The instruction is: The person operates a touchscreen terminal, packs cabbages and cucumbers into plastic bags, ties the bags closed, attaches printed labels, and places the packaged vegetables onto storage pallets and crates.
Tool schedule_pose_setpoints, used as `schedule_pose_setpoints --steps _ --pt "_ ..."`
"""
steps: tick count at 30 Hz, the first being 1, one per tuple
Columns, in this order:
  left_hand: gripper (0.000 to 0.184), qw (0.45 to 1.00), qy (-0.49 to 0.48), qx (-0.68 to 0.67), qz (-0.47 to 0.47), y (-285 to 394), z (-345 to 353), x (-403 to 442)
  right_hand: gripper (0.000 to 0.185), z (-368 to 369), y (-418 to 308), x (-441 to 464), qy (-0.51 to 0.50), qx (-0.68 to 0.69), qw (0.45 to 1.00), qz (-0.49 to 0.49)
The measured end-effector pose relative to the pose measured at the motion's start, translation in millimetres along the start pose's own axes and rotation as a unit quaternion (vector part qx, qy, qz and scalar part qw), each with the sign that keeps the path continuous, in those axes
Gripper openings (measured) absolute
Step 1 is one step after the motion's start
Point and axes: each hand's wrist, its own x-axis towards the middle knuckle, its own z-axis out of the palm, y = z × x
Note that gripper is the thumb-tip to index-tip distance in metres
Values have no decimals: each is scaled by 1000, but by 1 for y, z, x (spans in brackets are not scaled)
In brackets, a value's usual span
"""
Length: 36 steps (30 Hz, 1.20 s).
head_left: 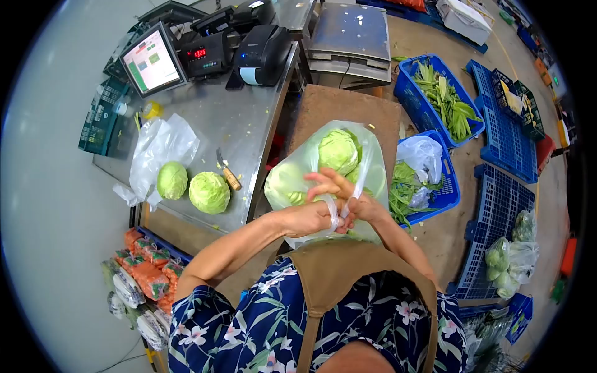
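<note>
The left hand (314, 216) is clenched on the twisted white handle part of a clear plastic bag (280, 180), with a loop of it around the fingers. The right hand (356, 194) crosses close over the left, some fingers stretched out above it; a strand of the bag runs up beside this hand, but whether its bent fingers grasp the strand I cannot tell. The bag sits on the near part of a brown board (311, 115), in front of the person's brown apron (336, 261). A pale green cabbage (337, 151) shows at its opening, and more green shows through the plastic.

On the metal bench (217, 130) to the left, two loose cabbages (172, 180) (209, 192) lie side by side, near an empty-looking plastic bag (163, 146). A curved knife (231, 176) with a wooden handle lies just beside the right-hand cabbage. Toward the back stand a lit screen (153, 61), a display with red digits (198, 54) and a black printer (261, 53).

To the right of the board, two blue baskets (407, 93) (451, 200) hold leafy greens; the nearer one also holds plastic bags.
</note>
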Motion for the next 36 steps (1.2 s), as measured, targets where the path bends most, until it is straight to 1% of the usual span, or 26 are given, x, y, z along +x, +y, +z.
schedule_pose_setpoints --steps 1,2,5,6,7,9,10,12,13,14,15,17,18,21,22,24,26,27,28,29,30,31,32,33,35,36 --pt "28 999 -1 35 -32 5 2 -1 61 1 8 1 9 -12 1000 1" --pt "24 994 31 97 -43 12 4 -7 51 3 15 2 18 -25 1000 2" --pt "21 980 130 111 -101 -2 -1 -18 30 -9 41 -9 -29 -220 972 -76" --pt "20 978 167 116 -46 -9 1 -19 22 -4 31 -10 -11 -189 980 -60" --pt "19 961 225 157 -44 -12 2 -19 19 -2 35 -17 42 -185 981 -38" --pt "19 911 331 241 -43 -16 1 -14 15 2 46 -39 154 -175 972 6" --pt "17 879 389 275 15 -22 1 -9 14 5 56 -48 176 -168 970 11" --pt "15 798 494 339 65 -50 -19 4 18 9 77 -65 220 -155 963 23" --pt "14 749 544 368 89 -55 -20 8 18 14 76 -67 246 -100 963 39" --pt "11 732 547 398 82 -59 -18 7 18 21 75 -65 271 -44 960 52" --pt "10 697 551 443 120 -56 -14 8 19 27 72 -61 296 12 953 63" --pt "8 617 551 527 193 -47 -4 7 20 38 26 -50 245 -128 961 -4" --pt "13 579 523 565 269 -38 0 3 20 42 10 -47 219 -198 955 -39" --pt "15 523 485 613 341 -25 -2 14 24 37 3 -46 150 -346 923 -78" --pt "12 521 493 609 338 -25 -6 22 25 33 20 -49 153 -402 898 -95" --pt "11 578 496 580 288 -36 -35 36 27 28 70 -60 150 -504 842 -121" --pt "12 616 514 547 240 -48 -45 43 28 25 73 -63 153 -513 837 -113" --pt "13 612 520 531 271 -46 -40 41 28 26 72 -62 154 -517 834 -114" --pt "14 604 524 517 304 -40 -35 41 18 24 66 -65 167 -448 877 -45" --pt "14 597 524 504 338 -33 -31 42 15 22 62 -65 200 -347 916 -4" --pt "21 587 498 537 345 -23 -23 40 16 25 60 -69 233 -237 942 43" --pt "23 585 461 567 353 -21 -21 37 19 27 56 -73 264 -123 952 91" --pt "25 581 423 593 362 -20 -20 36 37 24 48 -74 270 -32 949 161" --pt "27 574 383 620 374 -15 -22 36 38 18 40 -70 247 -44 953 168" --pt "29 575 351 627 391 -11 -20 37 42 11 26 -68 202 -64 958 193" --pt "28 574 338 628 401 -8 -21 41 35 12 21 -65 206 -131 952 183"
